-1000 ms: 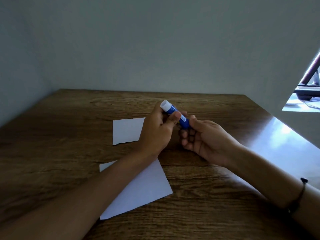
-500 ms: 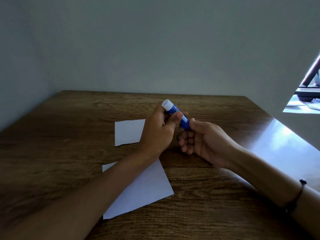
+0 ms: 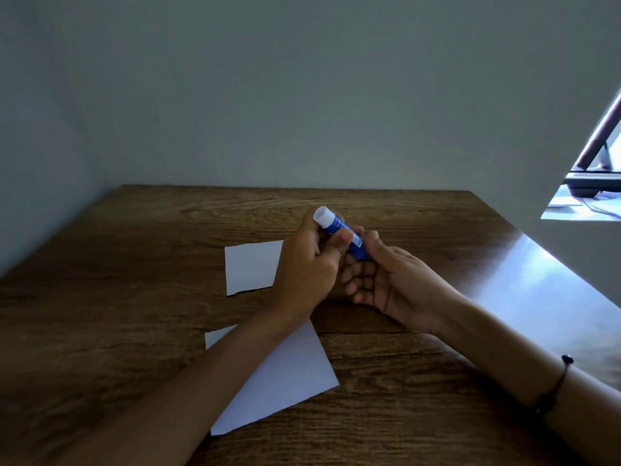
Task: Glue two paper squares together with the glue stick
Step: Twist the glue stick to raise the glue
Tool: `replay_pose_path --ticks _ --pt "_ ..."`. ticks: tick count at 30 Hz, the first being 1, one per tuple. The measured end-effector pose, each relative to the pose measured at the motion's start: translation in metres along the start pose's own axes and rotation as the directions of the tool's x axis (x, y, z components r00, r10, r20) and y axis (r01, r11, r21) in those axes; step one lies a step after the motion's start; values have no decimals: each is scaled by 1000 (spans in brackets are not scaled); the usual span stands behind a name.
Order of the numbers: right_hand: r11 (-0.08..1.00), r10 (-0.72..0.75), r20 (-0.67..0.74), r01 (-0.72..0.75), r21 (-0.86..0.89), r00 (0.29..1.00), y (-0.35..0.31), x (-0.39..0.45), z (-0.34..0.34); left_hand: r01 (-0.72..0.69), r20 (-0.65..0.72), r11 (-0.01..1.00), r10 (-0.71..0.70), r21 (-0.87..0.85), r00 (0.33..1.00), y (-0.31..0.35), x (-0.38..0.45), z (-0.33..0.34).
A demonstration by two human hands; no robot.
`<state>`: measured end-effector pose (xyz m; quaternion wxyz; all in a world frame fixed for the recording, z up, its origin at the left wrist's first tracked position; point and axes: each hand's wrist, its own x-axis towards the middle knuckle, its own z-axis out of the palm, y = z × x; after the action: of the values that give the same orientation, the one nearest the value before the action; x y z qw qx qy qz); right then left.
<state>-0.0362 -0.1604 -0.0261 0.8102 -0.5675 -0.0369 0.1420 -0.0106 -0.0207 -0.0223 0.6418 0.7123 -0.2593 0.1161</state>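
A plain room in a home or small office, by the look of it; a dark brown wood-grain table (image 3: 420, 415) stands in a corner of bare grey-green painted walls (image 3: 302, 89); daylight enters through a window opening (image 3: 594, 183) at right.

A dark wooden table (image 3: 420, 398) with strong grain fills the lower half, its far edge pushed against a plain grey-green wall (image 3: 302, 89). Daylight glares off the table's right edge. At the far right, a bright opening (image 3: 591, 200) shows a slanted dark frame.
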Motion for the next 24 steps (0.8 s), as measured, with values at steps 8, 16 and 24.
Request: replay_pose_path --ticks 8,16,24 --pt "998 -47 -3 47 46 999 0 2 -6 37 60 998 -35 -43 998 -3 0 -1" --pt "999 24 16 -24 24 1000 0 2 -6 18 64 999 -16 -34 998 -7 0 -1" --pt "1000 24 7 -24 -11 1000 -2 2 -6 12 68 999 -9 -48 998 -4 -1 -1"
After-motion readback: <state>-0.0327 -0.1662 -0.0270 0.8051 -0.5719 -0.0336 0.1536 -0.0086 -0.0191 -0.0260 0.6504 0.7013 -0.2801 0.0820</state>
